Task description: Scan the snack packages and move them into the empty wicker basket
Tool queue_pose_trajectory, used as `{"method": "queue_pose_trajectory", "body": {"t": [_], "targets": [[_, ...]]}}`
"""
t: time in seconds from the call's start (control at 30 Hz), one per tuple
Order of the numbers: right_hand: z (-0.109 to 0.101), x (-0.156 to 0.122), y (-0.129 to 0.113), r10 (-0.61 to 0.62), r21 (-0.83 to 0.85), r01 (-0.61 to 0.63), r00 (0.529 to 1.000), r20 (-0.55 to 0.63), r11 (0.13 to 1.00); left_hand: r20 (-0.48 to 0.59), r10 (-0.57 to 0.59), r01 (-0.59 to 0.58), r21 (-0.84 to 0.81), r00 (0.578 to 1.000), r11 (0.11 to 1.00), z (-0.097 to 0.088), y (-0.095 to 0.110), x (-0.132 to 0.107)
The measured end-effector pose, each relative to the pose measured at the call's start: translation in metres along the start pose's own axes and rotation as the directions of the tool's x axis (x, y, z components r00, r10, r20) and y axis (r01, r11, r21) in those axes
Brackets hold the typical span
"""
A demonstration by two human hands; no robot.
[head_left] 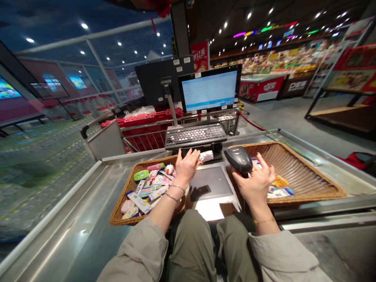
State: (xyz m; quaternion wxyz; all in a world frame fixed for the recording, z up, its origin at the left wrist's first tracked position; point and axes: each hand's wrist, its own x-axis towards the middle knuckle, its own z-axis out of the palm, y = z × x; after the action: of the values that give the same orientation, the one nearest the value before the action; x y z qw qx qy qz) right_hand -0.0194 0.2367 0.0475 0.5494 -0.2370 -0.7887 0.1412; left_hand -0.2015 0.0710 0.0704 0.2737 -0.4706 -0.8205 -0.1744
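Observation:
My left hand (pixel 186 166) grips a small pale packet (pixel 206 156) and holds it up in front of the keyboard (pixel 195 135). My right hand (pixel 256 182) is wrapped round a black handheld barcode scanner (pixel 238 159), its head turned toward the packet. A wicker basket (pixel 125 197) on the left holds several small colourful packets (pixel 148 188). A second wicker basket (pixel 305 172) on the right holds a few packets (pixel 279 187) just past my right hand. A flat grey scanner plate (pixel 210 183) lies between the two hands.
A monitor (pixel 210 90) with a lit screen stands behind the keyboard on the steel checkout counter (pixel 70 231). Red shopping baskets (pixel 147 119) and a metal rail sit behind the counter. Store shelves and a chest freezer (pixel 261 86) fill the far right.

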Motion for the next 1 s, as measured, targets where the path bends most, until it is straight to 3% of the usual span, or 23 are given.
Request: {"method": "queue_pose_trajectory", "body": {"t": [0.23,0.67,1.0], "targets": [[-0.024,0.007,0.014,0.093,-0.038,-0.094,0.995,-0.02,0.995,-0.016,0.087,-0.087,0.002,0.996,0.996,0.012,0.026,0.007],[-0.064,0.015,0.05,0.227,-0.078,-0.242,0.96,-0.165,0.967,-0.063,0.27,-0.275,-0.085,0.961,0.958,0.039,0.083,0.026],[-0.071,0.015,0.061,0.238,-0.099,-0.265,0.945,-0.222,0.959,0.06,0.294,-0.288,-0.094,0.954,0.953,0.061,0.142,0.043]]}}
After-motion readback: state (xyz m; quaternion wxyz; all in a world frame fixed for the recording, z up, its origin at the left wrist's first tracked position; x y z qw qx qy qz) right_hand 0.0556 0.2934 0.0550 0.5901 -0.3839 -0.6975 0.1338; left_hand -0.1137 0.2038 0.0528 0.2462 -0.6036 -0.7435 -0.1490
